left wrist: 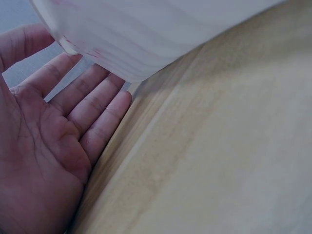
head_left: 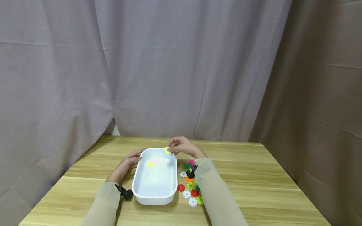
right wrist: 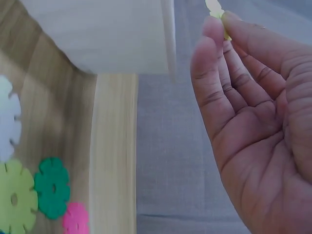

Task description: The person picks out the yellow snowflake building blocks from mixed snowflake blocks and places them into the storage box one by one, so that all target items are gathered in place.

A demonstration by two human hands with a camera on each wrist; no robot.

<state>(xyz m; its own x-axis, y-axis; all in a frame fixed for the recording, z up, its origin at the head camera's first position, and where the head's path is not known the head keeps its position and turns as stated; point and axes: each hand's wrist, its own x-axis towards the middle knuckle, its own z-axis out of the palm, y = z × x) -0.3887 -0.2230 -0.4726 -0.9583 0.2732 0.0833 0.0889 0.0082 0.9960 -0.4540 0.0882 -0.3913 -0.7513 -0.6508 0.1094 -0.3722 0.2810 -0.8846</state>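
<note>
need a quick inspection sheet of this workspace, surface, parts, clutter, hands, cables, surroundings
Surface: wood-grain table, pale finish
Job's things: white bin, yellow disc inside; loose coloured discs on the table to its right
Clutter: nothing seen besides those loose discs
Hands: left hand at the bin's far left corner, fingers extended; right hand pinches a second yellow disc near the far right corner
Cables: nothing seen
Surroundings: grey curtain behind, brownish drape at right
</note>
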